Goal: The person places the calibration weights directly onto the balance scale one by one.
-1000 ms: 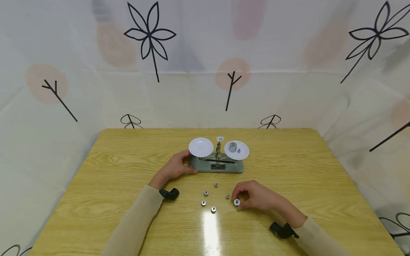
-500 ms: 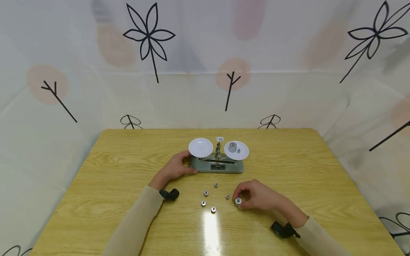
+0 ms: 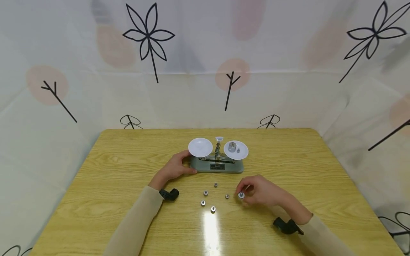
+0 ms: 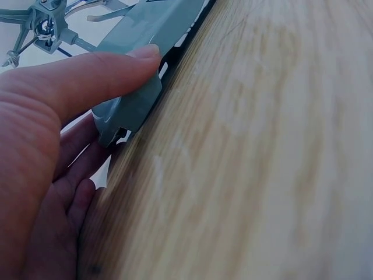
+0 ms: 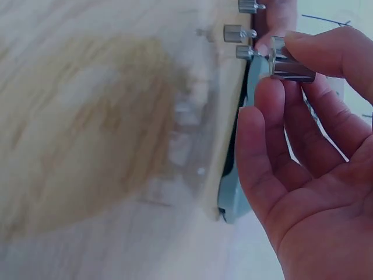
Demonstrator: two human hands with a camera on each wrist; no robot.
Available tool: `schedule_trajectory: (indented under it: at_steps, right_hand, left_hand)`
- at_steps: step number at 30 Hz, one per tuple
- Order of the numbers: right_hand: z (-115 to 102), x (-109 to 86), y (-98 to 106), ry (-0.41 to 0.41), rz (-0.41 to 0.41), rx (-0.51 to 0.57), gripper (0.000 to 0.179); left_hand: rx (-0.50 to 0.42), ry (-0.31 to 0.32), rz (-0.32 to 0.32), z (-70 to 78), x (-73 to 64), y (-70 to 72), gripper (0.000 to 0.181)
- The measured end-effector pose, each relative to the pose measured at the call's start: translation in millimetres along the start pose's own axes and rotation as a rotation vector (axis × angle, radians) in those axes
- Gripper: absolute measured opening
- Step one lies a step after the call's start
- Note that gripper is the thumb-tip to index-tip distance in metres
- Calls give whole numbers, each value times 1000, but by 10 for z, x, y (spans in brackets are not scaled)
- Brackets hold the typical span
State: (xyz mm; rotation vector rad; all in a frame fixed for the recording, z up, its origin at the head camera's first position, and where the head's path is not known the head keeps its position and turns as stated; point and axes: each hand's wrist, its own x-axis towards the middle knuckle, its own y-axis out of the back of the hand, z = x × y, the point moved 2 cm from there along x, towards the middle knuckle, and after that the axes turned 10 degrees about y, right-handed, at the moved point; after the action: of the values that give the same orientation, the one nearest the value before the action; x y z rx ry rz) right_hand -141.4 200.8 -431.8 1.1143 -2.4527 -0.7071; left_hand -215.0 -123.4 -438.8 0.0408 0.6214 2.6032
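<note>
A balance scale [image 3: 230, 168] with a grey-green base and two white pans stands toward the back of the table. My left hand [image 3: 173, 168] grips the left end of its base, thumb along the front and fingers behind, as the left wrist view shows. The left pan [image 3: 200, 147] is bare. On the right pan [image 3: 244, 149] sit a large metal weight [image 3: 232, 147] and a small one [image 3: 238, 150]. My right hand [image 3: 266, 191] pinches a knobbed cylindrical metal weight [image 5: 287, 63] between thumb and fingertips, held up off the table in the right wrist view.
Several smaller weights, among them one nearest the front [image 3: 213, 209] and one nearest my right hand [image 3: 227, 196], stand on the wooden table [image 3: 134, 149] in front of the scale. A patterned cloth [image 3: 192, 99] hangs behind and at both sides.
My right hand has lifted the weight and moved slightly away from me and to the right with it. The left hand and the scale have stayed put.
</note>
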Motion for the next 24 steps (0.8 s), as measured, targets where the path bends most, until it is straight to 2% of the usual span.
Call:
schedule_trajectory:
  at_steps: [5,13,20,24]
  right_hand:
    - [-31,-11,65,21,33,-24,20]
    - [-111,-30,217,-4,54,-59,21]
    - [-139,-49,354,9,67,-101,20]
    - [-162,-58,420,12,82,-113,20]
  left_hand:
    - [0,-7,3,3,-1,0,69]
    - [3,4,-1,-17,7,2,70]
    - [22,2,18,-350,168,-48,75]
    - [25,-6,19,-376,179,-38,74]
